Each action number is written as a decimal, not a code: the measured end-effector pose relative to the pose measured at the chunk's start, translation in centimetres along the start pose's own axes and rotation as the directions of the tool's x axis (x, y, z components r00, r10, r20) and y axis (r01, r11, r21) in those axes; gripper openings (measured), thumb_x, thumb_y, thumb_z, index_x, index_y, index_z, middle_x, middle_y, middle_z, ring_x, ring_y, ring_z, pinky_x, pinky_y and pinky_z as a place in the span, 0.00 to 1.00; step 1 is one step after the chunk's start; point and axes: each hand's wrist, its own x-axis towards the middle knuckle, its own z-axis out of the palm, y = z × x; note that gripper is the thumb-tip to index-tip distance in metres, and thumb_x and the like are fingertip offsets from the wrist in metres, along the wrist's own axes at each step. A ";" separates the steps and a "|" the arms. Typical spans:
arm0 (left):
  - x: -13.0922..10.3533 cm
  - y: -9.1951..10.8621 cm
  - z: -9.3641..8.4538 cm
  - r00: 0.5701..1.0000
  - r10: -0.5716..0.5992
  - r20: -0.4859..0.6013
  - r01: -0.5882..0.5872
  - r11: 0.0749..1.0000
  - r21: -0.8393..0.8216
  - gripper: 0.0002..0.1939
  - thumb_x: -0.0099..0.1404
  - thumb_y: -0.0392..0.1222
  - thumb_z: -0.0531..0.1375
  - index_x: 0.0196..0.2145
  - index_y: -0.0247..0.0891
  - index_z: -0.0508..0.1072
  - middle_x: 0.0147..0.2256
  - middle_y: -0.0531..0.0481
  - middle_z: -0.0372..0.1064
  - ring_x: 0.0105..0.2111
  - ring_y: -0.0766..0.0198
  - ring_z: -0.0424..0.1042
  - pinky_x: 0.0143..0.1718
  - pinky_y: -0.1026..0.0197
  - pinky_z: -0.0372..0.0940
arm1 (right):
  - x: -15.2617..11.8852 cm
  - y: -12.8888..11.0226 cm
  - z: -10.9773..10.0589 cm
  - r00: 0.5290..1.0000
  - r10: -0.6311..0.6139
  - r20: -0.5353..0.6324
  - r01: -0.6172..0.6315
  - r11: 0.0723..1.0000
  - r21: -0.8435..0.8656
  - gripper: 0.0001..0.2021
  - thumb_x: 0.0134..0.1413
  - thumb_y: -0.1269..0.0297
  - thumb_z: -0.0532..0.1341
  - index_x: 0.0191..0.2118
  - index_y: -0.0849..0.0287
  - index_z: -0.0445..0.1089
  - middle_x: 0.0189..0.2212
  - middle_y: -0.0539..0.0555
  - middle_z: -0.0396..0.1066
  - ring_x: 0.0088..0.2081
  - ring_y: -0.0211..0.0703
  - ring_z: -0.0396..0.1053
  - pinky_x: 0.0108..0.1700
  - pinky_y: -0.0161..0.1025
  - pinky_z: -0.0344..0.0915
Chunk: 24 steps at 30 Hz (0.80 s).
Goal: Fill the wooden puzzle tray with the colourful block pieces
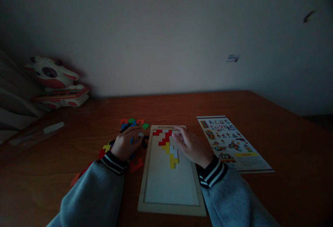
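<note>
A light wooden puzzle board (pixel 171 189) lies on the table, with red pieces (pixel 165 138), white pieces (pixel 173 151) and yellow pieces (pixel 172 161) in its upper part. My right hand (pixel 191 144) rests over the board's upper right, fingertips by the red and white pieces; its fingers are apart and nothing shows in them. Left of the board, my left hand (pixel 127 142) is over a pile of coloured pieces, fingers bent, with a small white piece (pixel 141 134) at its fingertips. Whether that piece is gripped is unclear. Green pieces (pixel 145 125) and orange pieces (pixel 136 164) lie around this hand.
A printed pattern sheet (pixel 234 143) lies right of the board. At the table's back left stands a cow-shaped toy (pixel 59 81), with a white strip (pixel 53 127) in front of it. The wall (pixel 161 40) rises behind the table (pixel 177 107).
</note>
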 end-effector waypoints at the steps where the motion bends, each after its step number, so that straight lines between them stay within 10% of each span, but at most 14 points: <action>1: 0.1 0.7 0.0 0.999 0.047 0.001 -0.047 0.998 -0.052 0.12 0.67 0.41 0.58 0.46 0.39 0.77 0.48 0.44 0.75 0.46 0.59 0.76 0.50 0.57 0.73 | 0.0 0.0 0.0 1.000 -0.004 -0.004 0.004 1.000 -0.006 0.20 0.69 0.51 0.48 0.57 0.59 0.61 0.42 0.59 0.74 0.43 0.48 0.72 0.48 0.48 0.68; 10: -0.6 6.0 0.2 0.864 0.430 0.263 -0.226 0.797 -0.560 0.09 0.66 0.36 0.62 0.44 0.36 0.76 0.47 0.41 0.74 0.45 0.61 0.77 0.46 0.61 0.74 | 0.0 -0.5 -0.5 1.000 -0.002 0.003 0.002 0.999 -0.041 0.21 0.69 0.51 0.47 0.56 0.60 0.62 0.41 0.59 0.74 0.39 0.46 0.73 0.43 0.45 0.69; 24: -0.6 6.2 1.1 0.837 0.517 0.181 -0.418 0.816 -0.398 0.09 0.70 0.40 0.59 0.42 0.35 0.78 0.38 0.43 0.79 0.39 0.61 0.77 0.41 0.59 0.74 | 0.1 -0.3 -0.4 1.000 0.002 0.029 -0.001 0.999 -0.040 0.19 0.70 0.52 0.47 0.54 0.58 0.64 0.41 0.58 0.74 0.41 0.46 0.73 0.46 0.46 0.68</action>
